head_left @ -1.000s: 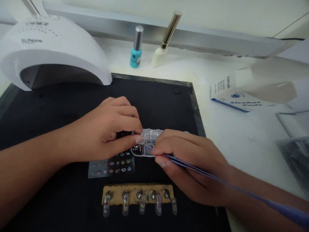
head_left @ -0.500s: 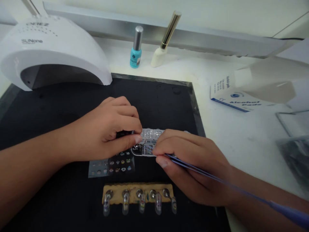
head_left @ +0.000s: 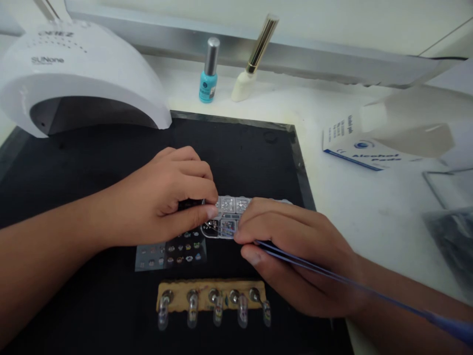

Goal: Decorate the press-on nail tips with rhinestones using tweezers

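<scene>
A clear compartment case of rhinestones (head_left: 228,204) lies on the black mat, several small cells filled with glittering stones. My left hand (head_left: 181,190) is closed at the case's left end, thumb and forefinger pinching its edge. Between the thumb and fingers of my right hand (head_left: 295,251) is a pair of blue tweezers (head_left: 314,266). The thin tips point left, over the front-left cell of the case; whether they grip a stone is too small to tell. My right hand hides the right part of the case. Under my left hand a sticker sheet (head_left: 170,254) is partly covered.
In front, a wooden strip (head_left: 210,286) bears several decorated clear nail tips (head_left: 218,311). A white nail lamp (head_left: 92,74) stands back left. Behind the black mat (head_left: 240,153) are a turquoise polish bottle (head_left: 208,88) and a cream bottle (head_left: 244,85). An alcohol pads box (head_left: 365,148) sits right.
The tweezer tips have moved slightly left, toward the front-left cell. My right thumb has shifted a little to the right and down. My left hand stays in place.
</scene>
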Action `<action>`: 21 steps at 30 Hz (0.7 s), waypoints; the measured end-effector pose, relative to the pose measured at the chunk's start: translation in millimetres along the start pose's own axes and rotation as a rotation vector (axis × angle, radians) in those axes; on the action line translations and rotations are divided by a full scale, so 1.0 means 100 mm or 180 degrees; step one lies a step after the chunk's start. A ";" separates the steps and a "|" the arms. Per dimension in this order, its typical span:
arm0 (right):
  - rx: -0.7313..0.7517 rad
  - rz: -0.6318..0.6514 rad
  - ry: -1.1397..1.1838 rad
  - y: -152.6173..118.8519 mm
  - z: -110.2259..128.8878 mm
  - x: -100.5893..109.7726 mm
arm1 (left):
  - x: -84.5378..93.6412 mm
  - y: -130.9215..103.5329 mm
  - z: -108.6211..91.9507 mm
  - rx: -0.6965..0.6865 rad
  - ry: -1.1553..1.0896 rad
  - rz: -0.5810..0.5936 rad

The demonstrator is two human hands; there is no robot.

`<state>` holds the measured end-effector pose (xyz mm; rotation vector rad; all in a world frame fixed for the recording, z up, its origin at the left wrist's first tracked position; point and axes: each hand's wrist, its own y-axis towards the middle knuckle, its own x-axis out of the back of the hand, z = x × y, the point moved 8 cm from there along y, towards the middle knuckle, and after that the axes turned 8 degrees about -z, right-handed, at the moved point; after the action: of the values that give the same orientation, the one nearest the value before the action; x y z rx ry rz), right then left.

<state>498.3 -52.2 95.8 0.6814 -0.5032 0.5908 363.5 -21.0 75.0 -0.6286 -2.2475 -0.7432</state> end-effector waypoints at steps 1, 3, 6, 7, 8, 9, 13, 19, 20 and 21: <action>0.0035 0.0012 0.0059 0.00 0.01 0.00 | 0.00 0.00 0.00 0.0003 0.0006 0.0004; 0.0073 0.0074 0.0118 0.00 0.02 -0.02 | 0.00 0.01 0.01 -0.0001 0.0006 0.0007; 0.0078 0.0112 0.0102 0.01 0.01 -0.04 | 0.00 0.01 0.01 0.0006 -0.0001 0.0001; 0.0068 0.0109 0.0075 0.02 0.01 -0.04 | 0.00 0.01 0.01 0.0002 -0.0002 -0.0005; 0.0056 0.0102 0.0050 0.02 0.00 -0.04 | -0.01 0.01 0.01 -0.0002 -0.0001 -0.0008; 0.0048 0.0101 0.0020 0.02 0.00 -0.04 | -0.01 0.01 0.01 -0.0002 -0.0001 -0.0011; 0.0175 0.0097 -0.0012 0.03 0.01 -0.05 | -0.01 0.00 0.01 -0.0007 -0.0003 -0.0021; 0.0340 0.0040 0.0055 0.03 0.00 -0.05 | 0.00 0.00 0.01 0.0010 -0.0033 -0.0007; 0.0359 0.0028 0.0058 0.03 0.00 -0.05 | 0.00 0.00 0.01 0.0008 -0.0035 0.0000; 0.0352 0.0018 0.0050 0.03 -0.01 -0.06 | 0.00 0.00 0.01 0.0013 -0.0031 0.0007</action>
<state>492.8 -52.0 93.0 0.7798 -0.4603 0.6324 363.0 -20.5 73.9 -0.6341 -2.2564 -0.7357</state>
